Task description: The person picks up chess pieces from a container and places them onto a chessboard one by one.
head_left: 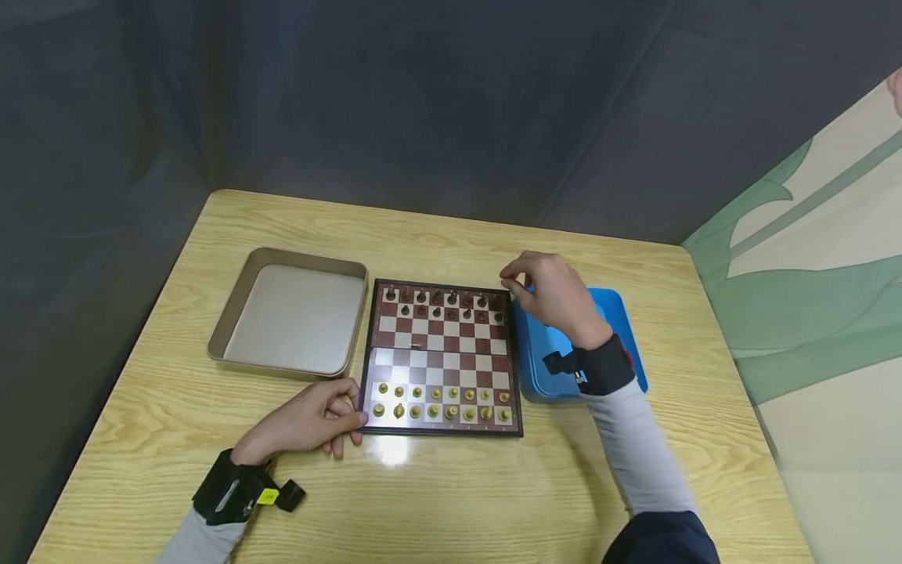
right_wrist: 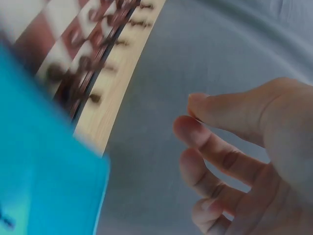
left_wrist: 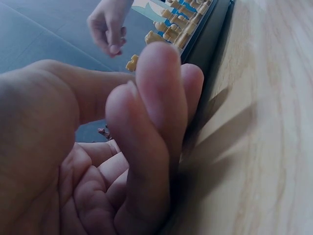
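My left hand (head_left: 320,419) holds the near left corner of a chessboard (head_left: 440,356), its thumb on the corner and fingers at the side. Gold chess pieces (head_left: 451,411) stand in two rows along the near edge. Dark chess pieces (head_left: 452,298) fill the far row, with a second row before it whose leftmost square is bare. My right hand (head_left: 557,298) is raised over the far left part of a blue box (head_left: 616,309), beside the board. In the right wrist view, its thumb and index fingertips (right_wrist: 188,129) nearly meet, with no piece showing between them.
A shallow tan metal tray (head_left: 243,305) lies left of the board on the wooden table (head_left: 451,501). In the right wrist view, a small dark thing (right_wrist: 7,221) shows inside the blue box. Dark cloth (head_left: 423,110) hangs behind the table, and a patterned curtain (head_left: 824,313) at the right.
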Motion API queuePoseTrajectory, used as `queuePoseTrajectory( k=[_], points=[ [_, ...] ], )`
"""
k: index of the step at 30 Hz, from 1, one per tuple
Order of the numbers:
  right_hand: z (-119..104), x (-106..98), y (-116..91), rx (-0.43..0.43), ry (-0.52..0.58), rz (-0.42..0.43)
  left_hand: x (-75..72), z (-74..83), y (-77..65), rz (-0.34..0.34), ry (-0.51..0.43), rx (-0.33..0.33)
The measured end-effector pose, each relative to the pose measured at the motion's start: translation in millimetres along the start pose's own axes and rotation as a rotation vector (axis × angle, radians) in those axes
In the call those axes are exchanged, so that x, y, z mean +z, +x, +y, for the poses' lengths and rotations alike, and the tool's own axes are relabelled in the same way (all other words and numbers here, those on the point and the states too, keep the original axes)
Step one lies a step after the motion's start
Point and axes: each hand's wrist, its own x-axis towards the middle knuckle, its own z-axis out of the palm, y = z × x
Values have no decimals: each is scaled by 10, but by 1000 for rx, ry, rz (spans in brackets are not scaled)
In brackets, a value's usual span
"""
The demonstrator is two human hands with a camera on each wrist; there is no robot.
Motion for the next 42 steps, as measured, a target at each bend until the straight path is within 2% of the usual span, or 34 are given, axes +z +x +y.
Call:
queuePoseTrajectory(
  k=[5, 11, 23, 27, 42],
  points=[
    [209, -64, -201, 77, 10, 1, -19, -106, 22, 1, 11, -3],
    [347, -90, -333, 158, 12, -29, -45, -179, 35, -7, 12, -11],
    [492, 14, -434, 363, -94, -329, -42, -177, 38, -9, 11, -10],
    [530, 44, -451, 380, -105, -362, -42, -175, 37, -9, 14, -9],
    [562, 136, -481, 412, -79, -369, -38, -177, 40, -10, 14, -3]
  ],
)
